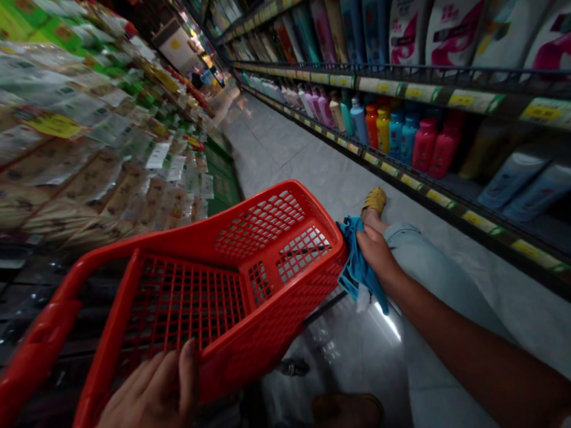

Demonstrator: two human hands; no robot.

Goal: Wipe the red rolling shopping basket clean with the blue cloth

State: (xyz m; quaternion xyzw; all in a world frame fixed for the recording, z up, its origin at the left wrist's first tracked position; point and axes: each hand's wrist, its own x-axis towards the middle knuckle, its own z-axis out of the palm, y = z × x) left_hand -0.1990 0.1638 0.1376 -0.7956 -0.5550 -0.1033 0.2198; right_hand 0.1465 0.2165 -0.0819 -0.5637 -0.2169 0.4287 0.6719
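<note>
On my far left, a long bank of shelves hung with flat foil sachets (68, 183) crowds the aisle. My left hand (145, 406) is curled closed over the side of a red plastic mesh shopping basket (265, 205), holding it firmly. Ahead, a pale tiled floor (280, 136) gives open room between the shelves. My right hand (376, 253) is almost closed, pinching a crumpled blue cloth (355, 268) at the basket's corner; a snug pinch keeps the cloth bunched there. Further right, my light-blue trouser leg (442, 288) and yellow sandal (373, 201) stand near a low metal shelf edge (476, 223), beneath rows of pink and blue plastic bottles (397, 134).
</note>
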